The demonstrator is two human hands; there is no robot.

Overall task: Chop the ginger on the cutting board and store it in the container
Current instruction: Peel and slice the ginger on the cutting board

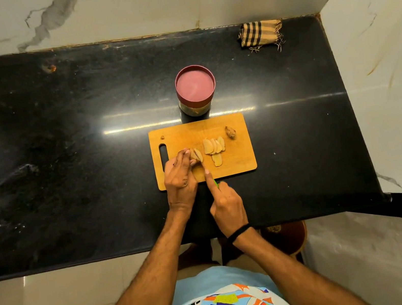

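Now my left grip [180,180] pinches the ginger [197,155] on the cutting board [239,161]; my right grip [227,207], at its near edge, clamps the knife [216,183].

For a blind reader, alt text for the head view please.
On a cutting board, the left hand steadies a ginger piece while the right hand cuts it with a knife. Slices lie beside; a pink-topped container stands behind the board.
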